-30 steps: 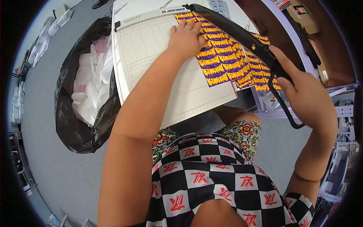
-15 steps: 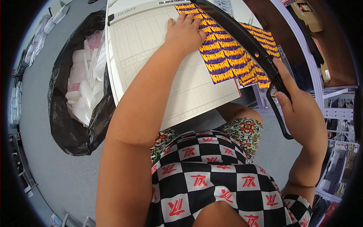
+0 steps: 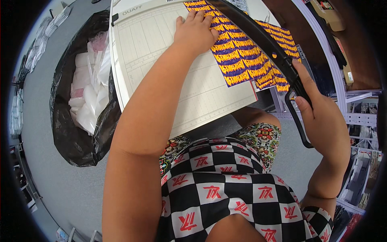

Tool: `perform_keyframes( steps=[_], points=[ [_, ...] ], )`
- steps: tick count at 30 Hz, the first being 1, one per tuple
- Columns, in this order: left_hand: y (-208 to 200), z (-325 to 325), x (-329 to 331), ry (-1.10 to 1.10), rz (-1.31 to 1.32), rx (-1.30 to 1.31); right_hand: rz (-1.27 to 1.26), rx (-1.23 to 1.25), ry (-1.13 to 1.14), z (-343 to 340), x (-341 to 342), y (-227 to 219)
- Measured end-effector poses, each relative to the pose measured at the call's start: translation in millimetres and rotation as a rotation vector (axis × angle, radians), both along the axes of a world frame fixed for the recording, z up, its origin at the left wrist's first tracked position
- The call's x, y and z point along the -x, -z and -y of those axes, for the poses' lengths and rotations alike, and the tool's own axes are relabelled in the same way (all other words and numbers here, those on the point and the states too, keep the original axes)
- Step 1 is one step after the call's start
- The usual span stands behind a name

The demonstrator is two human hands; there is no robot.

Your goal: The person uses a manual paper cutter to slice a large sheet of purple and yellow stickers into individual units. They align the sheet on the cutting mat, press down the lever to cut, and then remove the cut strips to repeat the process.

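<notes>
A cream paper cutter (image 3: pixel 161 84) with ruled lines lies on a white table. Along its right side is a purple sheet with yellow lettering (image 3: pixel 231 60). My left hand (image 3: pixel 194 32) rests flat with fingers spread, its fingertips at the sheet's left edge. The cutter's long black blade arm (image 3: pixel 262 40) crosses over the sheet and hides part of it. My right hand (image 3: pixel 322 117) is closed around the handle (image 3: pixel 301 90) at the arm's near end, with the index finger stretched along it. More of the purple and yellow printed material (image 3: pixel 282 38) shows beyond the arm.
On the floor at the left stands a black plastic bag (image 3: pixel 60 117) holding white and pinkish scraps (image 3: pixel 86 92). A brown surface with a cardboard box (image 3: pixel 330 18) and a lilac metal frame (image 3: pixel 338 76) are at the right. Stocked shelves (image 3: pixel 363 173) stand below them.
The cutter and the bag sit slightly farther left in the picture. Both hands keep nearly the same pose, the left still flat and the right still around the handle.
</notes>
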State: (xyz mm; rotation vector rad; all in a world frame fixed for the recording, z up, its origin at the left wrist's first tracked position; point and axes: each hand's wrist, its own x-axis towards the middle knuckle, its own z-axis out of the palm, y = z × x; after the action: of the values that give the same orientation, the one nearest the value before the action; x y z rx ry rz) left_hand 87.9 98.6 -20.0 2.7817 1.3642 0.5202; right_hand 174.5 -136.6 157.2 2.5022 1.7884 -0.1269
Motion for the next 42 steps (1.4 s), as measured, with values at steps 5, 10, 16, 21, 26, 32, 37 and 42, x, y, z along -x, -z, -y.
perform_keyframes(
  steps=[5, 10, 16, 21, 26, 32, 37, 42],
  points=[
    [0.6, -0.5, -0.4, 0.024, 0.029, -0.003, -0.011, 0.010, 0.012, 0.9, 1.2, 2.4],
    [2.4, -1.6, 0.5, 0.026, 0.043, -0.013, 0.005, 0.009, 0.021, 3.6, 2.9, 9.2],
    [0.8, -1.0, -0.5, 0.002, -0.011, -0.022, -0.029, -0.009, 0.009, 9.2, 1.9, 24.2],
    [20.9, -14.2, 2.2, 0.010, -0.016, -0.133, -0.076, 0.059, 0.087, 7.5, 6.3, 29.3],
    [20.6, -15.6, 3.6, 0.035, -0.009, -0.130, -0.099, -0.021, 0.046, 13.6, 2.8, 43.1],
    [-12.0, -1.4, 3.5, 0.057, -0.003, 0.106, -0.138, -0.028, 0.051, 16.3, 0.2, 53.5],
    [-13.1, 0.5, 4.3, 0.062, 0.024, 0.080, -0.161, -0.058, 0.044, 19.2, -2.3, 62.7],
    [-13.1, -0.1, 5.9, 0.058, -0.003, 0.083, -0.086, -0.102, -0.024, 21.3, -4.3, 72.3]
  ],
)
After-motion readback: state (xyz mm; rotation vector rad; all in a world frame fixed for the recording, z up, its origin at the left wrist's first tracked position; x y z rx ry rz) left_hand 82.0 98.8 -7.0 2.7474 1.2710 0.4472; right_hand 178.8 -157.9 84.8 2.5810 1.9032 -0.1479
